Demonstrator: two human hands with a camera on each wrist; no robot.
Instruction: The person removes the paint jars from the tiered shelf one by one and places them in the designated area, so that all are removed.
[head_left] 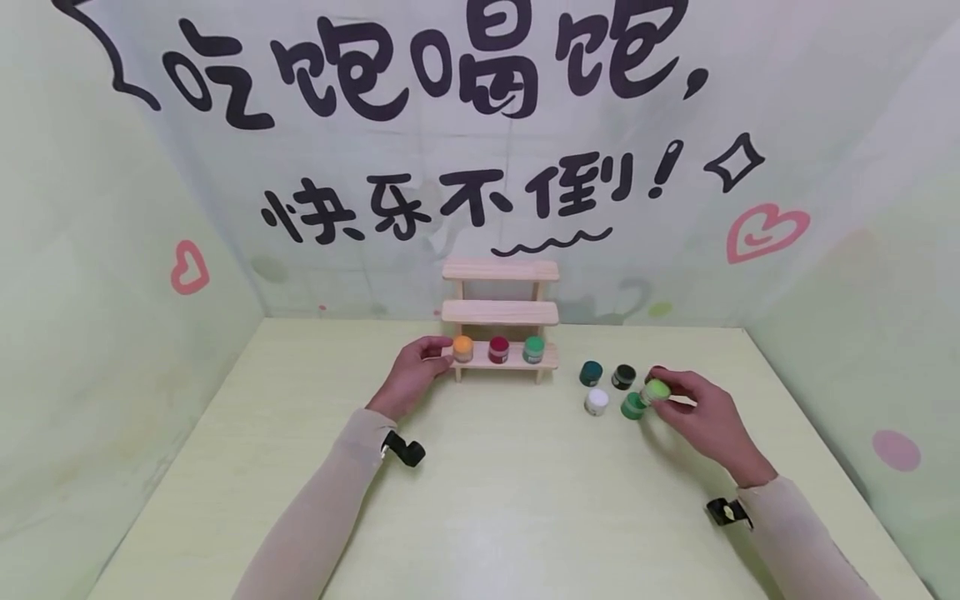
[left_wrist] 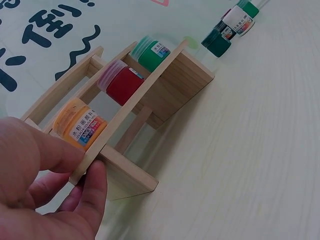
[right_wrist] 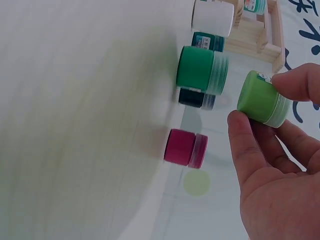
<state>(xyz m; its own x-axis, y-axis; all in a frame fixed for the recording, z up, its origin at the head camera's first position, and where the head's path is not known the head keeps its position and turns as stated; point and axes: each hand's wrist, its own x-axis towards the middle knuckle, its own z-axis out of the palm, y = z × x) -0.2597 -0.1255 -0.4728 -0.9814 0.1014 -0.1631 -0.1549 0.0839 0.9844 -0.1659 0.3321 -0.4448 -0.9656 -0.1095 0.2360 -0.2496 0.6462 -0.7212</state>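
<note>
A small three-step wooden display rack (head_left: 501,312) stands at the back of the table. Its lowest step bears an orange paint jar (left_wrist: 80,124), a dark red paint jar (left_wrist: 121,82) and a green paint jar (left_wrist: 151,54) in a row. My left hand (head_left: 411,373) pinches the left end of that step, thumb above and fingers beneath, close beside the orange jar. To the right, my right hand (head_left: 708,417) holds a light green paint jar (right_wrist: 264,100) between thumb and fingers, raised off the table above the other jars.
Below and around the raised jar stand a dark teal jar (head_left: 591,372), a blackish jar (head_left: 624,377), a white jar (head_left: 597,402), a green jar (head_left: 633,406) and a crimson jar (right_wrist: 185,148). A printed cloth wall (head_left: 390,283) closes off the table's back edge.
</note>
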